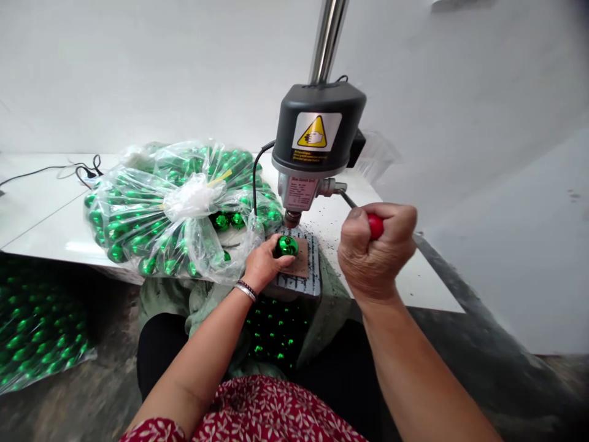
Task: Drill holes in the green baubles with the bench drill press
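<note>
A shiny green ball ornament sits under the chuck of a small bench drill press. Fingers and thumb of my left hand grip the ball from its left and front side. It rests on a brown square board lying on the drill's metal base. My right hand is closed around the red knob of the feed lever, to the right of the drill. Whether the bit touches the ball I cannot tell.
A clear plastic bag full of green balls lies on the white table left of the drill. Another bag of balls is on the floor at left. More green balls show below the table edge. Dark shavings lie around the base.
</note>
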The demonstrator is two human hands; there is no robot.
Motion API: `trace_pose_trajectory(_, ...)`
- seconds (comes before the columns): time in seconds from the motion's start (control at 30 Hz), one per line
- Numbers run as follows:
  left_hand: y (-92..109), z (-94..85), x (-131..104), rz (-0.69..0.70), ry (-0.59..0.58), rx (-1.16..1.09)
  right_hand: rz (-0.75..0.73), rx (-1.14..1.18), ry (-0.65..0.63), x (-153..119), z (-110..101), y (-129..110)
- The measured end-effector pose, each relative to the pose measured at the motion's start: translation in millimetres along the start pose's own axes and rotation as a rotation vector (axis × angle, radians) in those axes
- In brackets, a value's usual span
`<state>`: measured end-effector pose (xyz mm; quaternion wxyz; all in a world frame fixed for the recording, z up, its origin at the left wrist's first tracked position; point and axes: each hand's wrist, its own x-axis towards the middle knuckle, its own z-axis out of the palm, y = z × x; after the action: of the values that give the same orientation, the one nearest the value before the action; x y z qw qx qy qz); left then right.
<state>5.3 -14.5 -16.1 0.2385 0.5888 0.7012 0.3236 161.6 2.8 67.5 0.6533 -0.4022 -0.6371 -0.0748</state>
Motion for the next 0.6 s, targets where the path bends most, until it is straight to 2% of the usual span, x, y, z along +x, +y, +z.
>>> trace_pose_trajectory(0.1, 0, 0.4, 0, 0.015, 0.003, 0.01, -0.048, 0.033, -0.019, -10, -1, 3)
trace_pose_trajectory(0.17, 0, 0.8, 0, 0.023, 0.011, 0.008, -0.031, 0.051, -0.001, -5, 0, 2)
trace_pose_trajectory(0.27, 1, 2.2, 1, -0.009, 0.035, -0.02, 0.012, 0.061, 0.016, 26, 4, -6)
trace_pose_trajectory(0.4, 1, 0.5, -3, -0.003, 0.082, -0.133, 0.181, 0.053, -0.123, 80, 9, -19)
trace_pose_trajectory(0.47, 1, -6.1, -11, 0.028, 0.095, -0.179, 0.28, 0.003, -0.171, 95, 11, -24)
trace_pose_trajectory(0.53, 0, -17.8, -23, 0.059, 0.046, -0.168, 0.333, -0.037, -0.19, 99, 11, -27)
trace_pose_trajectory(0.6, -1, -32.8, -38, 0.105, -0.074, -0.112, 0.341, -0.039, -0.189, 98, 11, -28)
